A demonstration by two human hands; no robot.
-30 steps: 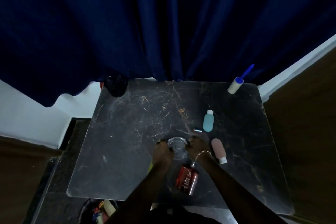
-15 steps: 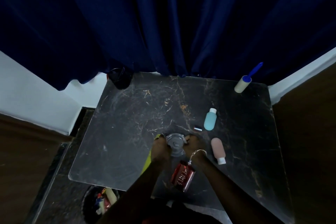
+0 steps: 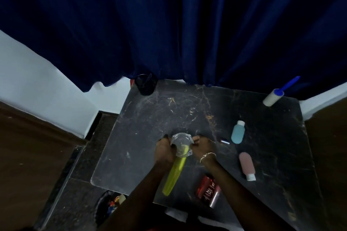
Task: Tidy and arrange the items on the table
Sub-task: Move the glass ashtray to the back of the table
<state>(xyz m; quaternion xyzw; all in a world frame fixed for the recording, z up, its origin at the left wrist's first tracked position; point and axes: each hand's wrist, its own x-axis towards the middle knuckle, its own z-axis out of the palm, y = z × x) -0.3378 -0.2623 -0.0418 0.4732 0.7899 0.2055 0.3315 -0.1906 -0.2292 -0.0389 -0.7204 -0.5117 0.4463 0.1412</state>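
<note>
— What is at the edges?
— A cup (image 3: 146, 85) and a roller (image 3: 272, 97) at the far corners of the counter (image 3: 142, 137); a can (image 3: 208, 190) by the near edge.
— What differs from before?
— A yellow stick (image 3: 174, 176) now shows between the arms.
— And the hands?
— The left hand (image 3: 164, 153) and right hand (image 3: 201, 146) grip the glass (image 3: 181, 143) mid-counter, with fingers curled on its sides.
</note>
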